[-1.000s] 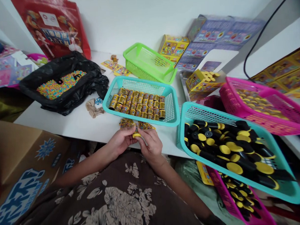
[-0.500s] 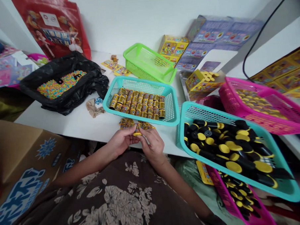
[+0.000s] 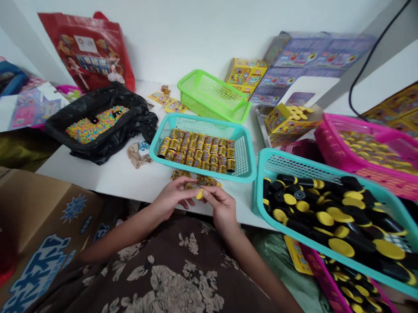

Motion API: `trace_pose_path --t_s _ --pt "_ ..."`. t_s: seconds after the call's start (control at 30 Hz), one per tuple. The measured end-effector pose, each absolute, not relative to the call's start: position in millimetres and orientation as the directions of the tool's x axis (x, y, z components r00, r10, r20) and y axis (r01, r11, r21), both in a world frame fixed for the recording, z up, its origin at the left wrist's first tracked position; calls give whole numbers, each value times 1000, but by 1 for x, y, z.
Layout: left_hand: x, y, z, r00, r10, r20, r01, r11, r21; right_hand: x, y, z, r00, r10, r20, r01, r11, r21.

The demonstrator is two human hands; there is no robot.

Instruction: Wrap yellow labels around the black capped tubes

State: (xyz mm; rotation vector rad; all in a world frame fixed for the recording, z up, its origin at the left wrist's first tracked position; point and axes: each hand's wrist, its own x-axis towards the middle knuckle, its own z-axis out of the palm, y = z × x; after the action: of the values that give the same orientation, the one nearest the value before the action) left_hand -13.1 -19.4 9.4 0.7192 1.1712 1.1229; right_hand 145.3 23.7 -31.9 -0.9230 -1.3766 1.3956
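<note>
Turned since the earlier frames, the small yellow-ended piece (image 3: 199,194) shows its yellow as a slanted patch, where half a second ago the yellow lay level along its lower edge. It is held over the near edge of the tabletop (image 3: 102,175), between the two hands. The right hand (image 3: 224,207) has its thumb and fingertips pinched together on the piece. The left hand (image 3: 169,196) lays its thumb against the opposite side; whether its other fingers also clamp the piece cannot be told, as they curl partly out of sight. The whole view sits lower and farther right, consistent with a movement of the head camera.

Behind the fingers, a loose heap of printed gold pieces (image 3: 210,181) lies between the tabletop's near edge and the near rim of the middle turquoise basket (image 3: 242,150). Within that basket, the rows of gold-labelled cylinders (image 3: 196,150) appear unchanged. At the tabletop's near right, the larger turquoise basket (image 3: 289,164) holds black, yellow-ended tubes (image 3: 325,218), likewise apparently undisturbed. The change thus seems confined to the piece in the fingers: judged from its new angle, it is being handled and has not yet been set down.
</note>
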Motion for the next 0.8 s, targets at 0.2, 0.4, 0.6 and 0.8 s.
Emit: trace_pose_path --t_s 0.2,0.4,0.6,0.8 --pt "-20 -21 21 -114 984 133 318 -91 944 146 25 -17 -354 930 -98 -335 -223 -915" --pt "-20 -7 50 97 944 314 597 -308 741 150 26 -8 -351 928 -127 -372 -263 -890" --pt "-68 75 72 -154 959 236 700 -63 711 152 22 -17 -326 936 -130 -323 -240 -916" --pt "-80 127 77 -176 982 70 923 141 357 152 20 -25 -339 926 -167 -295 -273 -915"
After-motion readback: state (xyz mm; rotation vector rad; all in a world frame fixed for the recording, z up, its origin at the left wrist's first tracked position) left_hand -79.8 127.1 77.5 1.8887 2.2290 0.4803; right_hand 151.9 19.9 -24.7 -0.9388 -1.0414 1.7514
